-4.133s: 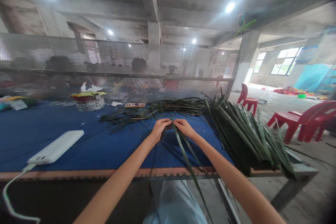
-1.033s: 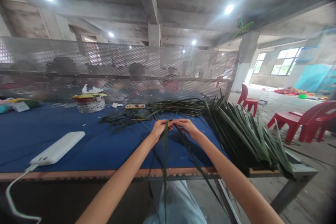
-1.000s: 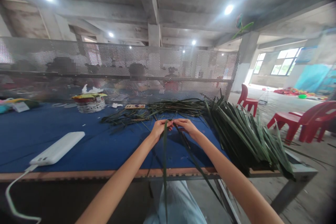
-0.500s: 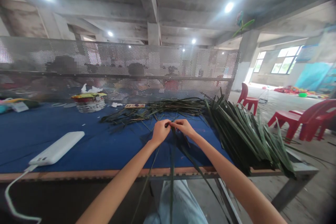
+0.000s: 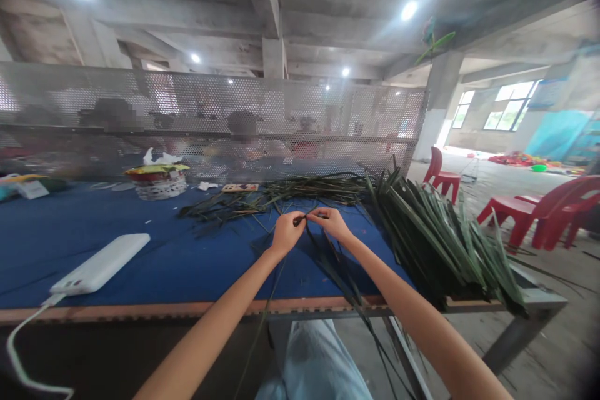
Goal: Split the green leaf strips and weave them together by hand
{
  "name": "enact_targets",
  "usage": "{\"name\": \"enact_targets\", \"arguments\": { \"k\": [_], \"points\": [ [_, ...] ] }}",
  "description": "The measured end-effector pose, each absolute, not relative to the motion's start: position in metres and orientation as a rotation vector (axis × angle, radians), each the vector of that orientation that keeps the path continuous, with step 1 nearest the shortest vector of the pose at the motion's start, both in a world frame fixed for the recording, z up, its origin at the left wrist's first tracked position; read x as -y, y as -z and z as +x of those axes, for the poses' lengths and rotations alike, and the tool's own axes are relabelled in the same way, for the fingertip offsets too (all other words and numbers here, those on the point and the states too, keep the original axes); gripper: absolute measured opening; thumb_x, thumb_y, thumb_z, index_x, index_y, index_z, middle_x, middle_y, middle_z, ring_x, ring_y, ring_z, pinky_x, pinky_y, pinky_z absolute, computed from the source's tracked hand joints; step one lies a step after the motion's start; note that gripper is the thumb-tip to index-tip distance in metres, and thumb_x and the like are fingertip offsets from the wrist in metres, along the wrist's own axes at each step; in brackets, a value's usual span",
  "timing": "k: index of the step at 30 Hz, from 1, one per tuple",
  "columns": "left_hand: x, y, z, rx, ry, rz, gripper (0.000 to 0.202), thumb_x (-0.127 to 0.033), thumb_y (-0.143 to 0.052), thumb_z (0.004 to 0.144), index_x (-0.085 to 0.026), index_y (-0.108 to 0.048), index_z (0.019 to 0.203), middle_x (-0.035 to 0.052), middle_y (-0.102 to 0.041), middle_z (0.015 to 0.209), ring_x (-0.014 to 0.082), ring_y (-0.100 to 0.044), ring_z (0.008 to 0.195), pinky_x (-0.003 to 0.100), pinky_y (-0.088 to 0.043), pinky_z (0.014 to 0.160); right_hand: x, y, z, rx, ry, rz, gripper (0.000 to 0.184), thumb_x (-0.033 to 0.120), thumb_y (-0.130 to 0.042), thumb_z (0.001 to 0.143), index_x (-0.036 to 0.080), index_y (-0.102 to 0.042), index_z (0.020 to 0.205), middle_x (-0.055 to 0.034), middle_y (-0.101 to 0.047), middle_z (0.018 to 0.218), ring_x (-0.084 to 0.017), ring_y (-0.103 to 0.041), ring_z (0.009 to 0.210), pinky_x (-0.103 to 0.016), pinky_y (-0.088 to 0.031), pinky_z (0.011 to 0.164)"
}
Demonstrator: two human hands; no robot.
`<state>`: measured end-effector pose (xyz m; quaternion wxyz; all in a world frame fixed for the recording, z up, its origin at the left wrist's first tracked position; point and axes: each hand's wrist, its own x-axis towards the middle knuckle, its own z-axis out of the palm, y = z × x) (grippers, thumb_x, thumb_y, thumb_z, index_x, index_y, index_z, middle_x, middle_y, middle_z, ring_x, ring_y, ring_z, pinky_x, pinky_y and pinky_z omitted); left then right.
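My left hand (image 5: pixel 287 232) and my right hand (image 5: pixel 332 222) meet above the blue table top (image 5: pixel 140 250), both pinched on the top end of long green leaf strips (image 5: pixel 335 272). The strips hang from my fingers, trail across the table's front edge and drop past my lap. A thin strip (image 5: pixel 262 325) runs down under my left forearm.
A big pile of long green leaves (image 5: pixel 435 237) lies on the table's right end, and loose strips (image 5: pixel 262 197) at the back. A white power bank (image 5: pixel 100 264) with cable lies left, a small basket (image 5: pixel 158 182) behind. A perforated metal screen (image 5: pixel 210 119) fences the far side, with people behind. Red plastic chairs (image 5: pixel 544 209) stand right.
The wide strip that hung straight down between my arms has swung right and lies with the other strips. My hands stayed together, my left hand now slightly lower.
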<state>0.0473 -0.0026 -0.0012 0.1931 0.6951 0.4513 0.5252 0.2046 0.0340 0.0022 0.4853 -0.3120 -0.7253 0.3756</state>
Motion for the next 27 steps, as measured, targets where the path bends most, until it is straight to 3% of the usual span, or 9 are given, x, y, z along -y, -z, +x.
{"name": "enact_targets", "arguments": {
  "k": [6,10,16,27],
  "points": [
    [-0.004,-0.004,0.048,-1.118,-1.351,1.559,0.007,-0.021,-0.064,0.071,-0.014,-0.065,0.068,0.0001,-0.06,0.053,0.014,-0.056,0.048,0.025,-0.044,0.052,-0.034,-0.002,0.209,1.76,-0.862,-0.8,0.029,0.043,-0.065,0.072,0.017,-0.073,0.081,-0.0048,-0.073,0.082,-0.021,-0.065,0.083,-0.031,-0.046,0.081],
    [-0.006,-0.007,0.046,-1.016,-1.269,1.4,0.018,-0.025,-0.062,0.075,-0.013,-0.064,0.062,0.0016,-0.063,0.057,0.0125,-0.058,0.051,0.024,-0.045,0.054,-0.036,-0.002,0.212,1.759,-0.872,-0.823,0.031,0.044,-0.064,0.073,0.016,-0.073,0.084,-0.0047,-0.073,0.085,-0.022,-0.065,0.086,-0.032,-0.045,0.084],
    [-0.017,0.003,0.04,-1.016,-1.178,1.221,0.021,-0.03,-0.073,0.071,-0.011,-0.065,0.066,0.0013,-0.062,0.056,0.0091,-0.054,0.047,0.022,-0.042,0.051,-0.04,0.0,0.212,1.795,-0.911,-0.785,0.028,0.042,-0.064,0.073,0.016,-0.073,0.08,-0.0043,-0.073,0.084,-0.021,-0.064,0.084,-0.032,-0.045,0.085],
    [-0.021,0.009,0.038,-1.055,-1.122,1.058,0.016,-0.022,-0.079,0.067,-0.009,-0.069,0.069,0.0022,-0.063,0.055,0.0069,-0.053,0.045,0.019,-0.041,0.049,-0.043,0.002,0.213,1.859,-0.888,-0.809,0.027,0.04,-0.062,0.073,0.016,-0.072,0.078,-0.004,-0.072,0.081,-0.019,-0.064,0.08,-0.031,-0.045,0.081]
  ]
}}
